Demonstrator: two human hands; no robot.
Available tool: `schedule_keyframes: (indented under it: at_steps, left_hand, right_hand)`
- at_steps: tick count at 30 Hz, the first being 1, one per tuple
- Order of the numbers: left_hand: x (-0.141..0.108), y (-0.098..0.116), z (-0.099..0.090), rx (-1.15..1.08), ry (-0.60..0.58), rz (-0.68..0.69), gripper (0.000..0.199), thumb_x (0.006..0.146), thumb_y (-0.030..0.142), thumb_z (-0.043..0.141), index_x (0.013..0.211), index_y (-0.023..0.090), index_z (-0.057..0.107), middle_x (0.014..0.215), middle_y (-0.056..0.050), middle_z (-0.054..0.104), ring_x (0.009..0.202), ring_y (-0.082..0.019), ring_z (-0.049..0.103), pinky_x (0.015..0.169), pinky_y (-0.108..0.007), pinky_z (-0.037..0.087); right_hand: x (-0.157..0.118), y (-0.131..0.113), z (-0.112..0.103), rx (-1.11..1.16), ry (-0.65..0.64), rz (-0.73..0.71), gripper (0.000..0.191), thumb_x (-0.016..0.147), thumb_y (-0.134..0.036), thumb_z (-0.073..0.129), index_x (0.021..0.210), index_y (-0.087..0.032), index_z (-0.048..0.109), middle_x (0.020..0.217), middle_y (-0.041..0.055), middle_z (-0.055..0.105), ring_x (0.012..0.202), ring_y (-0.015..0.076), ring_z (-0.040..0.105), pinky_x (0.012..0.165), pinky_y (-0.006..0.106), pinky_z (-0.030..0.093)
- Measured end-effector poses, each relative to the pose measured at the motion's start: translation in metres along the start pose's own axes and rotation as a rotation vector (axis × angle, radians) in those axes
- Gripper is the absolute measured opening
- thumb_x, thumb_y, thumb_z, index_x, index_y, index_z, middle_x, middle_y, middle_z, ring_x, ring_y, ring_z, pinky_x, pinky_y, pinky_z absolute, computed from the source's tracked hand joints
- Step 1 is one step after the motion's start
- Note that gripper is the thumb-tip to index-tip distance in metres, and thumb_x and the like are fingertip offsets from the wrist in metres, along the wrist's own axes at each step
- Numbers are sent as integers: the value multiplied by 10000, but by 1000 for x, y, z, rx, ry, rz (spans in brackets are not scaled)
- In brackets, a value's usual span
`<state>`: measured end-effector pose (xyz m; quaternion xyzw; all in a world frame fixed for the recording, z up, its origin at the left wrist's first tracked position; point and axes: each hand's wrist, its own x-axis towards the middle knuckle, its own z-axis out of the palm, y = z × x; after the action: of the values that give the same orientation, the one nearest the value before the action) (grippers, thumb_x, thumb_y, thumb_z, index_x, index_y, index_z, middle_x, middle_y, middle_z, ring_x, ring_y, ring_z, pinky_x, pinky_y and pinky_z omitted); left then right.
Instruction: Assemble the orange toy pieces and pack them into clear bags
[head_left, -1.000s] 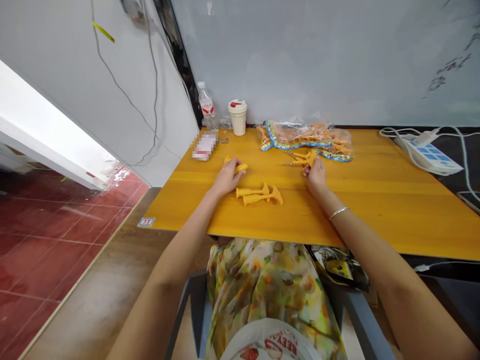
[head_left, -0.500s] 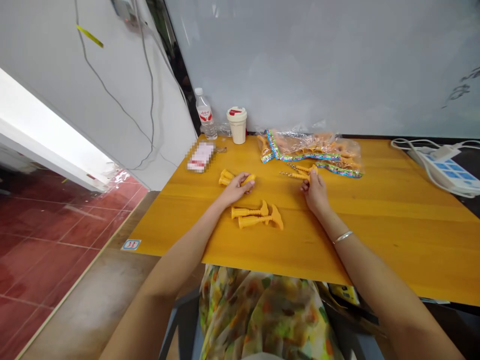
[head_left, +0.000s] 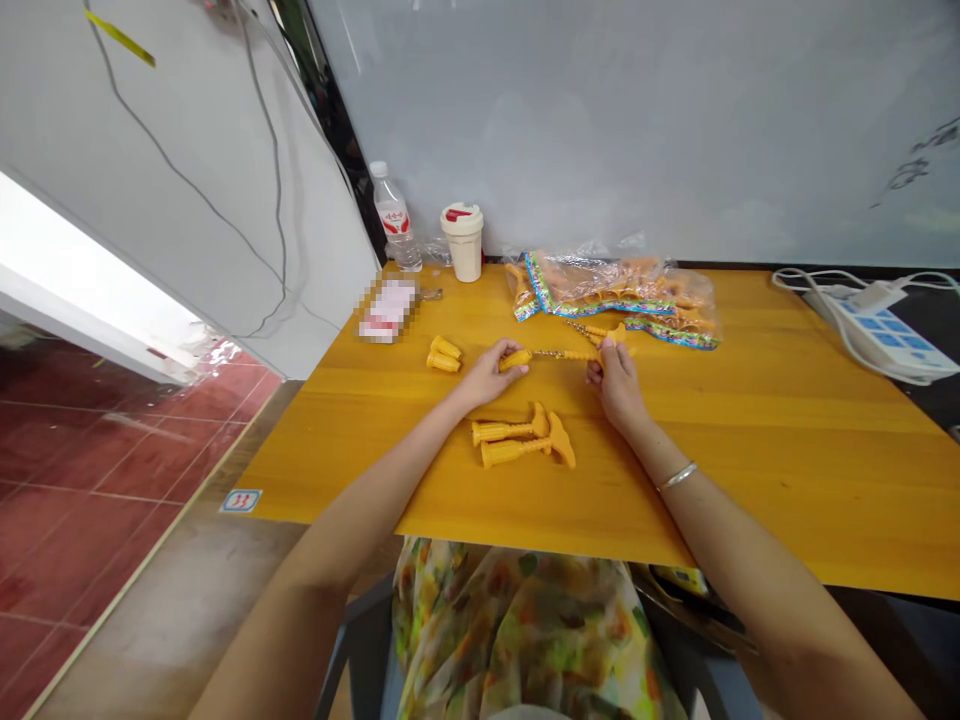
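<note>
My left hand pinches a small orange plastic piece against the tip of a thin twisted metal rod. The rod runs from an orange plastic toy part gripped in my right hand. Both hands are above the yellow wooden table. Below them lie two orange T-handled plastic parts, side by side. Left of my left hand sit two short orange plastic pieces.
A clear bag of orange parts with a colourful strip lies at the table's back. A water bottle, a lidded cup and a blurred pack stand back left. A power strip sits right. The table's left corner drops to the floor.
My left hand has moved right, bringing its orange piece to the rod's tip. The short pieces now show beside it. The view has shifted slightly left and down.
</note>
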<state>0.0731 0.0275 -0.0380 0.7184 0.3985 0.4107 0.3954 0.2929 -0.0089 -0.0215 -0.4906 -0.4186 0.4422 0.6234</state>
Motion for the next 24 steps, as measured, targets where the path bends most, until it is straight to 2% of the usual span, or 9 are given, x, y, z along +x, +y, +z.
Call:
schedule_keyframes:
  at_steps: [5,10,14,18,21,24]
  left_hand:
    - [1,4,3,88,-41,82,251,817,278,671,1018,179,556,1062,-58,662,1051,-192,612,1000,-336,445]
    - [-4,13,-2,253,-110,119,231,875,283,630,1073,164,640,1055,-62,719,976,-200,666,940,-325,486]
    - [-6,19,-8,443,-147,162,263,900,264,623,1148,195,680,1174,-67,722,1106,-227,659,1028,-356,461]
    - [-10,26,-11,596,-168,107,352,927,281,601,1268,201,646,1246,-92,700,1149,-256,654,1022,-382,476]
    - [-13,30,-11,589,-139,64,392,919,333,624,1300,241,620,1307,-72,673,1170,-262,651,1023,-384,474]
    - [-15,33,-8,486,-100,70,368,857,386,704,1188,233,658,1188,-50,726,1038,-245,695,958,-360,497]
  right_hand:
    - [-3,-1,5,-31,-34,-34,465,793,-678,611,772,-257,415,660,-67,342,519,86,365,478,209,401]
    - [-6,0,8,-74,-97,-92,488,794,-711,599,774,-256,423,653,-65,357,530,96,365,489,232,395]
    - [-9,-1,8,-143,-122,-160,485,830,-722,553,784,-255,430,640,-63,375,533,102,375,509,249,390]
    - [-12,-3,8,-172,-138,-198,478,844,-721,542,808,-257,431,634,-64,380,535,107,379,515,257,378]
    - [-15,-4,10,-190,-149,-215,475,852,-725,526,830,-260,435,649,-58,383,543,112,378,517,262,370]
    - [-19,-4,12,-226,-193,-243,459,870,-716,506,846,-261,451,695,-41,403,579,121,400,537,268,374]
